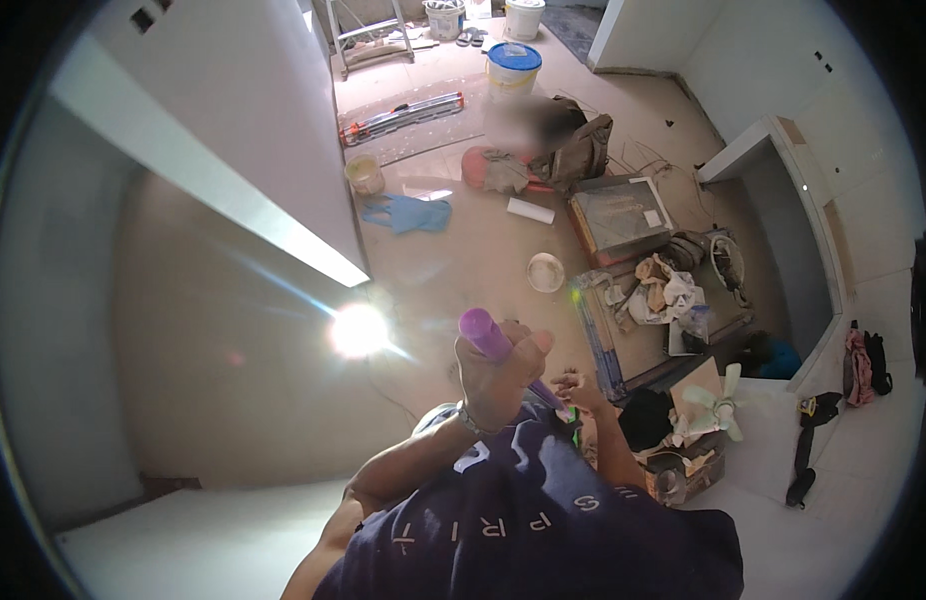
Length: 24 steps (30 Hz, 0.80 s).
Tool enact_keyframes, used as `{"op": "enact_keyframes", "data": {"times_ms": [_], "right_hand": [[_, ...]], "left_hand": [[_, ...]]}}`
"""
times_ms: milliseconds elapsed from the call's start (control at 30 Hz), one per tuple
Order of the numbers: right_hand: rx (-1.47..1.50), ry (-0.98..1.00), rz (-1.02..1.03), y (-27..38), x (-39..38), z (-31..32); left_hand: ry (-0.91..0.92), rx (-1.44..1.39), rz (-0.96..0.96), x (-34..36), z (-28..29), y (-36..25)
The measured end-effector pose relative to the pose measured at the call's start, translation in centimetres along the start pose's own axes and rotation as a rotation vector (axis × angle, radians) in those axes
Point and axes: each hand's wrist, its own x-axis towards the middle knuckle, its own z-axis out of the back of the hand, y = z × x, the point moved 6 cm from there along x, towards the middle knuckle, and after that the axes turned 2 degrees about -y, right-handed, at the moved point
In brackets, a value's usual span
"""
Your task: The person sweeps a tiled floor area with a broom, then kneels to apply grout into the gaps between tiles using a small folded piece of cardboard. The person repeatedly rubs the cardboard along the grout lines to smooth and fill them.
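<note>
My left hand [498, 375] is wrapped round a thick purple cylindrical handle [480, 328], held upright in front of my dark shirt. A thinner purple part slants down from it toward a green object [573, 425], partly hidden by my body. My right hand [575, 385] is beside it, lower and to the right, fingers curled; what it holds, if anything, I cannot make out. Past my hands on the floor lie a white round bowl [545, 272], a white roll [531, 210] and a blue cloth-like item [408, 213].
A bright lamp [359, 330] glows at left. Ahead are buckets [513, 70], a stepladder [371, 40], a tile cutter [403, 117] and bags [573, 150] beside a blurred patch. Panels [620, 215], crumpled material [658, 295] and a fan [718, 400] crowd the right, near a framed wall recess [768, 220].
</note>
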Motion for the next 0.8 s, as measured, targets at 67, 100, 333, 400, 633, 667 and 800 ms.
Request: {"op": "enact_keyframes", "data": {"times_ms": [67, 100, 333, 400, 633, 667, 800], "right_hand": [[0.022, -0.086, -0.05, 4.2, 3.0, 0.0], [0.021, -0.115, -0.062, 6.2, 4.5, 0.0], [0.132, -0.071, -0.086, 21.5, 20.8, 2.0], [0.289, 0.017, -0.002, 28.0, 25.1, 3.7], [-0.014, -0.025, -0.051, 48.3, 36.1, 6.3], [0.026, -0.02, -0.069, 50.3, 37.4, 6.2], [0.003, -0.026, -0.227, 56.5, 43.7, 6.6]], "left_hand": [[-0.021, 0.021, 0.0, 4.9, 0.6, -0.6], [-0.035, -0.021, 0.038, 7.4, 1.1, -0.6], [-0.119, -0.203, 0.105, 30.9, 4.1, -0.1], [0.099, -0.286, 0.008, 37.8, 3.3, -2.5], [0.054, -0.331, -0.126, 57.6, 3.9, -7.8], [0.073, -0.329, -0.146, 60.1, 4.2, -8.2], [-0.046, -0.366, -0.071, 70.9, 6.1, -8.0]]}}
